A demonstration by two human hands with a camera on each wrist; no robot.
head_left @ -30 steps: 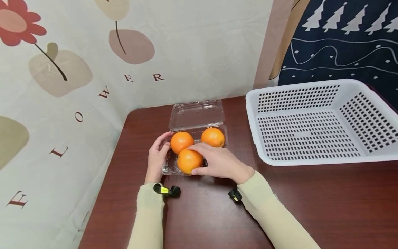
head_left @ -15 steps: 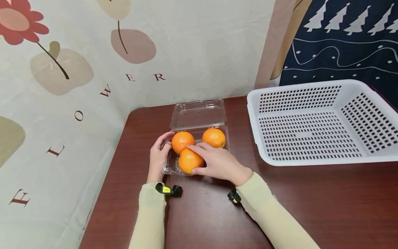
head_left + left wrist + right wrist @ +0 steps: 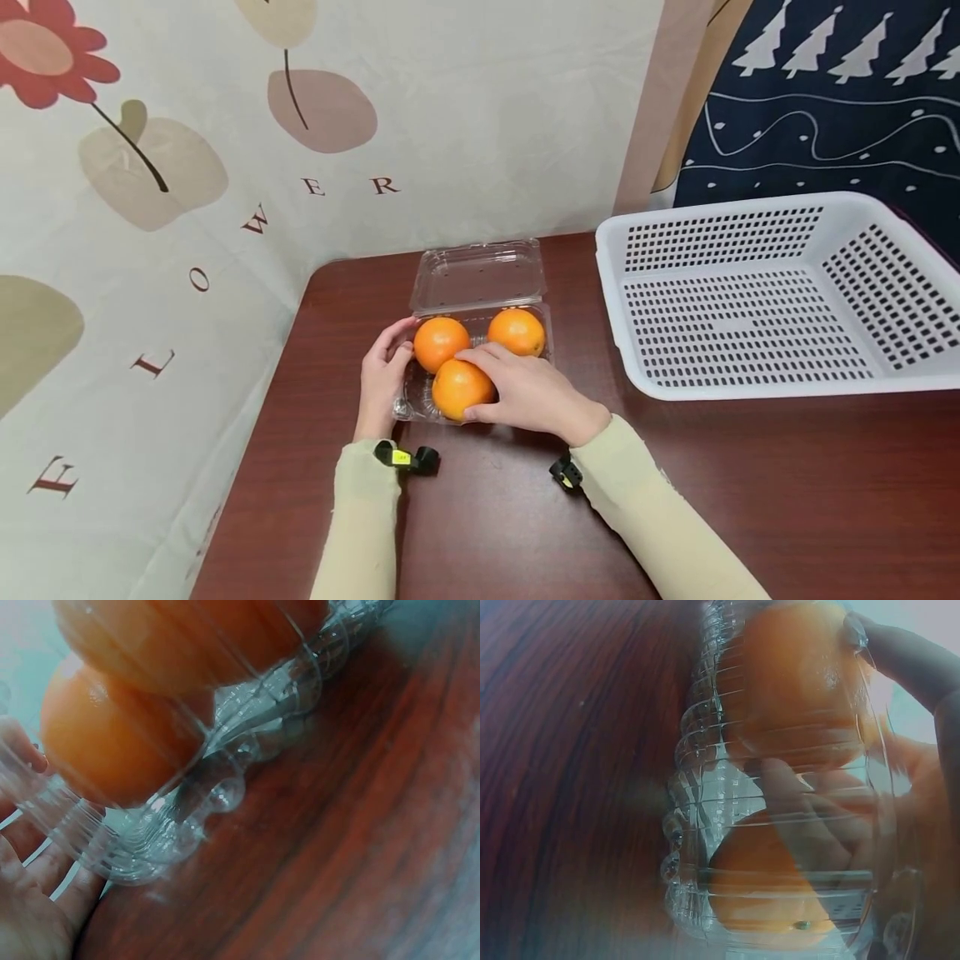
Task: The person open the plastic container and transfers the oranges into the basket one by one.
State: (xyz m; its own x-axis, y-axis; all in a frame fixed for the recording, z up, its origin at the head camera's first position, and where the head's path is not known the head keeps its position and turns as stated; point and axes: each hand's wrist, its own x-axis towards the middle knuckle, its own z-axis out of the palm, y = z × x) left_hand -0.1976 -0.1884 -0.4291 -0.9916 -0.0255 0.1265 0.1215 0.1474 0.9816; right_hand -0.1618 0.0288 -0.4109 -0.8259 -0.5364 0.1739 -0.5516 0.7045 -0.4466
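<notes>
A clear plastic clamshell container (image 3: 420, 408) lies on the table with its lid (image 3: 480, 275) folded back, away from me. Three oranges are in its base. My right hand (image 3: 536, 396) grips the front orange (image 3: 461, 390), thumb on the near side and fingers over the far side. Behind it sit the left orange (image 3: 442, 344) and the right orange (image 3: 517, 332). My left hand (image 3: 381, 383) holds the container's left side, thumb near the left orange. In the left wrist view its fingers (image 3: 45, 859) show against the ribbed plastic wall. Through the wall in the right wrist view, fingers (image 3: 784, 787) reach between two oranges.
A large white perforated basket (image 3: 637, 385) stands to the right on the brown table (image 3: 480, 517). A printed cloth (image 3: 480, 125) hangs right behind the table's back edge, with a dark tree-patterned cloth (image 3: 810, 125) behind the basket.
The front orange has shifted very slightly to the right under my right hand. My left hand keeps its place at the container's side.
</notes>
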